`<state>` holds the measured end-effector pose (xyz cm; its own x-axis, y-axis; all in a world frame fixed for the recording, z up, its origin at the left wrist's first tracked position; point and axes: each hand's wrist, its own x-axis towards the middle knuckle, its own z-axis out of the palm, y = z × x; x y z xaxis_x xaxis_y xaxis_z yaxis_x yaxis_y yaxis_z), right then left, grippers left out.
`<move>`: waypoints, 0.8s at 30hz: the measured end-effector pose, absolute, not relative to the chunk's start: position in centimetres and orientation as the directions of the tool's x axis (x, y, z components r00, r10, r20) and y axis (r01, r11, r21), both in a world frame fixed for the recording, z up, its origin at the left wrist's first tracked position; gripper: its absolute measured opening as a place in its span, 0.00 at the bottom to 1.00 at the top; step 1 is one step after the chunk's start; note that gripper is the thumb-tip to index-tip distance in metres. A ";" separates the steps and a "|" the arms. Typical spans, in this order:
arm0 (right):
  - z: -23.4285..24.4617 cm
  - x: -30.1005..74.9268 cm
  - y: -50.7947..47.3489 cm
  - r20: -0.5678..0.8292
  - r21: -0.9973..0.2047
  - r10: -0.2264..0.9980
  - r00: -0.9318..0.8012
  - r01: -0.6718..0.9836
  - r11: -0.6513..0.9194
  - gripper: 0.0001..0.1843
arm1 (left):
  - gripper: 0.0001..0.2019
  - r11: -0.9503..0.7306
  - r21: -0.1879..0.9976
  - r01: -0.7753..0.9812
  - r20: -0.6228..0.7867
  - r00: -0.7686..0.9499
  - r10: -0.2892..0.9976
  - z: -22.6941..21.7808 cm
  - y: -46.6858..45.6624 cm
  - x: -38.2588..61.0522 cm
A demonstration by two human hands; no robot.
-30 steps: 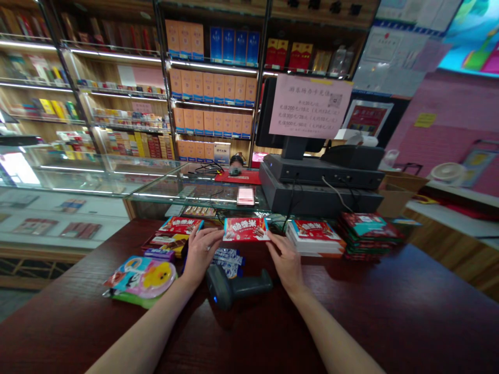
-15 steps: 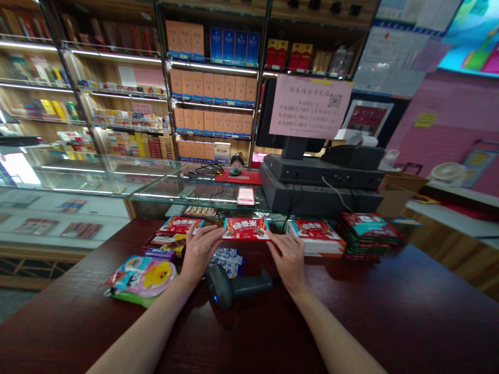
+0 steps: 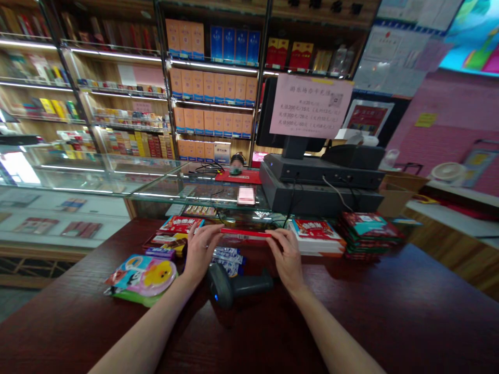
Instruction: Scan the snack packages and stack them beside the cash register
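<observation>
A thin red chocolate box (image 3: pixel 245 235) is held level above the counter, its narrow edge with a barcode facing me. The fingers of my left hand (image 3: pixel 200 252) pinch its left end. At the right end, the fingertips of my right hand (image 3: pixel 287 257) grip it. Below and between my wrists lies a dark barcode scanner (image 3: pixel 234 285) with a small blue light. Blue-and-white packets (image 3: pixel 230 259) lie just behind the scanner. Left of my left hand are a colourful snack bag (image 3: pixel 142 275) and a purple packet (image 3: pixel 160 253).
More red boxes (image 3: pixel 181 224) lie at the back left, above a yellow packet (image 3: pixel 177 243). On the right are a white-sided stack (image 3: pixel 317 244) and a pile of dark red packs (image 3: pixel 368 234). A cash register (image 3: pixel 323 179) with a screen stands behind, beside a glass display case (image 3: pixel 195 192).
The chocolate box has been tipped between my hands: its printed front faced me before, and now its thin barcode edge does. My hands have stayed nearly in place.
</observation>
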<state>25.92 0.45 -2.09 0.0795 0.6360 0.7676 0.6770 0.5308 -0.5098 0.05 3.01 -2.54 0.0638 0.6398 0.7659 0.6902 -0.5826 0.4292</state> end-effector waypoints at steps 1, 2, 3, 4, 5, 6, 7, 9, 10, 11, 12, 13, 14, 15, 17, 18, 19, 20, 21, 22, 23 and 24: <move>-2.0 25.8 0.5 0.750 -0.539 0.657 0.081 0.651 0.535 0.17 | 0.14 -0.579 0.449 0.680 0.763 0.046 0.645 -2.5 3.1 0.1; -2.0 25.7 0.5 0.729 -0.568 0.680 0.082 0.627 0.534 0.16 | 0.16 -0.578 0.463 0.672 0.763 0.028 0.645 -2.4 3.1 0.1; -2.0 25.5 0.5 0.707 -0.597 0.702 0.086 0.605 0.527 0.16 | 0.18 -0.577 0.470 0.668 0.767 0.013 0.641 -2.4 3.2 0.1; -2.0 25.4 0.6 0.687 -0.623 0.721 0.096 0.587 0.516 0.17 | 0.19 -0.576 0.467 0.671 0.772 0.008 0.636 -2.3 3.2 0.1; -2.0 25.3 0.6 0.669 -0.648 0.735 0.113 0.573 0.502 0.17 | 0.20 -0.576 0.454 0.680 0.776 0.016 0.630 -2.2 3.2 0.1; -2.0 25.2 0.7 0.654 -0.669 0.745 0.132 0.560 0.488 0.17 | 0.20 -0.576 0.430 0.695 0.779 0.037 0.626 -2.2 3.2 0.1; -2.0 25.2 0.7 0.640 -0.689 0.753 0.150 0.547 0.476 0.17 | 0.19 -0.579 0.398 0.712 0.781 0.068 0.620 -2.1 3.2 0.1; -1.9 25.1 0.8 0.615 -0.722 0.767 0.184 0.523 0.453 0.17 | 0.18 -0.588 0.325 0.740 0.783 0.138 0.607 -1.9 3.2 0.0; -1.9 25.1 0.8 0.603 -0.736 0.773 0.198 0.513 0.442 0.17 | 0.18 -0.592 0.291 0.751 0.785 0.167 0.597 -1.8 3.2 0.0; -1.9 25.1 0.9 0.592 -0.747 0.778 0.211 0.505 0.432 0.17 | 0.18 -0.596 0.262 0.759 0.786 0.190 0.588 -1.7 3.2 -0.1; -1.8 25.1 0.9 0.583 -0.757 0.782 0.222 0.497 0.424 0.17 | 0.19 -0.599 0.235 0.765 0.787 0.211 0.579 -1.6 3.3 -0.2; -1.8 25.1 1.0 0.577 -0.765 0.784 0.231 0.490 0.418 0.17 | 0.20 -0.604 0.209 0.769 0.786 0.235 0.571 -1.5 3.3 -0.3; -1.7 25.1 1.0 0.572 -0.772 0.785 0.239 0.481 0.415 0.17 | 0.22 -0.613 0.182 0.769 0.783 0.264 0.563 -1.4 3.4 -0.4; -1.7 25.1 1.1 0.568 -0.778 0.785 0.247 0.473 0.413 0.17 | 0.25 -0.624 0.152 0.766 0.776 0.299 0.555 -1.3 3.4 -0.6; -1.6 25.2 1.1 0.560 -0.789 0.786 0.262 0.457 0.410 0.18 | 0.34 -0.648 0.093 0.756 0.747 0.377 0.548 -1.1 3.6 -0.9; -1.6 25.2 1.2 0.555 -0.795 0.787 0.268 0.450 0.407 0.18 | 0.39 -0.656 0.067 0.751 0.727 0.414 0.548 -1.1 3.6 -1.0; -1.5 25.2 1.2 0.551 -0.799 0.789 0.274 0.445 0.403 0.18 | 0.43 -0.661 0.046 0.749 0.705 0.444 0.552 -1.0 3.7 -1.1; -1.5 25.2 1.2 0.546 -0.803 0.791 0.276 0.441 0.401 0.18 | 0.47 -0.662 0.030 0.749 0.685 0.466 0.559 -1.1 3.7 -1.2; -1.4 25.2 1.2 0.543 -0.806 0.792 0.278 0.437 0.399 0.18 | 0.49 -0.658 0.017 0.753 0.669 0.480 0.567 -1.1 3.8 -1.3; -1.4 25.1 1.2 0.541 -0.808 0.794 0.277 0.433 0.400 0.18 | 0.50 -0.651 0.006 0.759 0.657 0.487 0.575 -1.1 3.8 -1.3; -1.3 25.1 1.1 0.540 -0.809 0.795 0.275 0.430 0.401 0.18 | 0.50 -0.642 -0.003 0.767 0.651 0.489 0.580 -1.1 3.8 -1.3; -1.3 25.1 1.1 0.540 -0.810 0.796 0.273 0.428 0.402 0.18 | 0.50 -0.632 -0.010 0.775 0.650 0.486 0.585 -1.1 3.7 -1.2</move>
<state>25.07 1.08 -1.27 0.2728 0.7965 0.5397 0.4280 0.4019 -0.8095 -1.22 3.73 -1.11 0.4856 0.5849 0.6496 0.7750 -0.6319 -0.0104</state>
